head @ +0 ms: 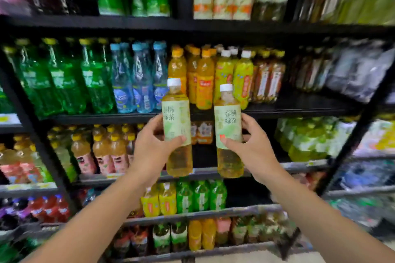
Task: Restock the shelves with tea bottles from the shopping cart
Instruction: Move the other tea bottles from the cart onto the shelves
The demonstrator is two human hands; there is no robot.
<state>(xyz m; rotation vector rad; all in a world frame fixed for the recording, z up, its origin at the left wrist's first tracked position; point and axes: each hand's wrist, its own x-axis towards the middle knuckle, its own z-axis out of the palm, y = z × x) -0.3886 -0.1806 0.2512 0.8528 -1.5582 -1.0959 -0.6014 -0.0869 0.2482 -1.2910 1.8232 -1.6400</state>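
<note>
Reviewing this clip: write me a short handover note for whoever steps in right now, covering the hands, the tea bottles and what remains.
Left hand: grips the left tea bottle around its label, upright.
Right hand: grips the right tea bottle the same way.
Both bottles are held in the air in front of a dark gap on the shelf, not yet set down.
Done: two bottles picked up and brought to the shelves.
Left: place both, probably in that gap. The cart is out of view, so remaining stock is unknown.
</note>
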